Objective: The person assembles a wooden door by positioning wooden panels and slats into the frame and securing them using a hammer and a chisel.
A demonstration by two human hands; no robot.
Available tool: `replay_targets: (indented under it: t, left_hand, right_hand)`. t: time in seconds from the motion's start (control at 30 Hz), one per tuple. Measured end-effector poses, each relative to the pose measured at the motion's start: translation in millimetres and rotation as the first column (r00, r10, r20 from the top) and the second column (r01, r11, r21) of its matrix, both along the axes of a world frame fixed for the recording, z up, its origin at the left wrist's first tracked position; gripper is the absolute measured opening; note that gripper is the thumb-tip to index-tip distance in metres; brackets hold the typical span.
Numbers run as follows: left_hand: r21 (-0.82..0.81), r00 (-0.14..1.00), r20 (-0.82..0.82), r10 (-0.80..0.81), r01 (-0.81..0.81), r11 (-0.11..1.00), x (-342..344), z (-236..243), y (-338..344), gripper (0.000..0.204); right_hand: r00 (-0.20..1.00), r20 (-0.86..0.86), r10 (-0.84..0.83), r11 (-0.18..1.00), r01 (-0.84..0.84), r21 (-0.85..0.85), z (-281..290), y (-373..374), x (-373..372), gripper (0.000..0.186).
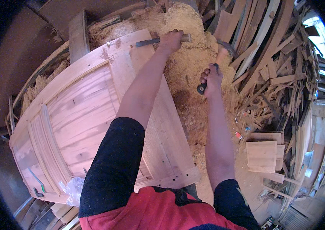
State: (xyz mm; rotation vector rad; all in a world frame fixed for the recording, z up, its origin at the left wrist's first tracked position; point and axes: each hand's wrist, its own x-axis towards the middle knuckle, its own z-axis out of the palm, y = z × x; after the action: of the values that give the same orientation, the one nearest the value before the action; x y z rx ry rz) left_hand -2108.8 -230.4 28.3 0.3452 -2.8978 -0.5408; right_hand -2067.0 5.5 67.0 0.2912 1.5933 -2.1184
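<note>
Gripping a chisel (158, 40) by its wooden handle, the left hand (171, 40) is closed tight at the far edge of the door (93, 115), with the dark blade lying across the top rail. The right hand (212, 78) is wrapped around a hammer (216, 61) by its black handle, raised above the shavings (185, 57) just right of the door. The pale panelled door lies flat, tilted across the left of the view. Beyond it, shavings are heaped high; to the right lie piled offcuts (277, 69) and stacked boards (262, 155).
</note>
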Motion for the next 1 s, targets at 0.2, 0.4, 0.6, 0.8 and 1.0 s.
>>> replay_targets:
  t: [0.2, 0.4, 0.6, 0.8, 1.0]
  left_hand:
    - [0.001, 0.996, 0.028, 0.089, -0.089, 0.996, 8, 1, 1, 0.028]
    - [-0.082, 0.994, 0.057, 0.094, -0.089, 0.993, 2, 6, 7, 0.026]
    - [-0.106, 0.998, -0.057, 0.011, -0.017, 0.994, 6, -8, 8, 0.03]
    - [-0.02, 0.997, -0.033, 0.066, -0.066, 0.998, 21, -2, -5, 0.033]
    - [0.01, 1.0, -0.019, 0.024, -0.024, 1.0, 29, 6, -5, 0.034]
  right_hand:
    - [0.903, 0.037, 0.429, 0.864, -0.422, 0.274, 25, 11, -13, 0.012]
    - [0.944, -0.05, 0.327, 0.926, -0.31, 0.217, 2, 11, -8, 0.01]
    - [0.998, -0.048, 0.049, 0.999, -0.048, 0.014, 17, 8, 10, 0.009]
    - [0.993, -0.059, 0.097, 0.993, -0.093, 0.073, 34, 24, 27, 0.009]
    - [0.978, -0.141, -0.156, 0.988, 0.155, -0.019, 39, 21, 34, 0.009]
